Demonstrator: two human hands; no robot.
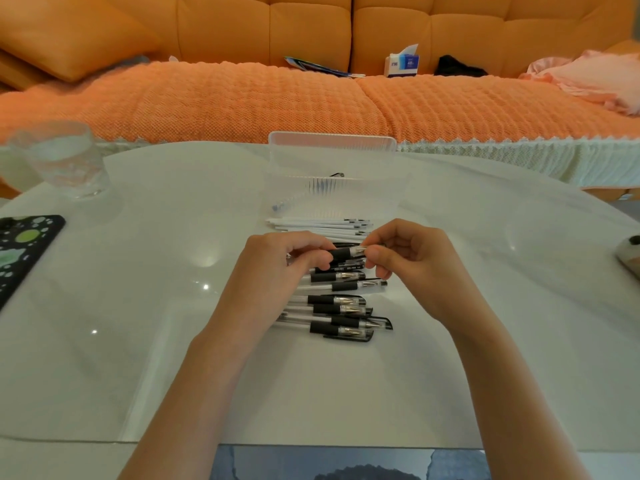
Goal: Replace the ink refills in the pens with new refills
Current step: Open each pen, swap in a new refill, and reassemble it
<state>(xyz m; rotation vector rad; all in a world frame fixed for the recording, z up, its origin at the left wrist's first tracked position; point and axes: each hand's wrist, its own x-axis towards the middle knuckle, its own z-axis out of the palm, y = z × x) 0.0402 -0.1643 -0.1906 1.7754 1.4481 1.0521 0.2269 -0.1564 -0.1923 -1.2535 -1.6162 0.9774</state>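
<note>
White glossy surface [138, 306]; orange sofa [242, 98] behind.
Heap of pens [341, 308]: capped, black-sleeved, clear barrels; directly nearer than both grips.
Left grip [277, 258]: fingers curled round the barrel of one pen [346, 252], held just above the heap.
Right grip [415, 258]: thumb and forefinger pinching that pen's tip end, close beside its partner.
Row of refills [318, 225]: white, just beyond the grips.
Box [332, 168]: clear, open, beyond the refills; contents unclear.
Glass [65, 161]: far off to the left.
Hazard, judged: the tip looks about to be unscrewed. If it frees abruptly, the small cone could fall into the heap below, or the old refill could slide out among the new ones.
</note>
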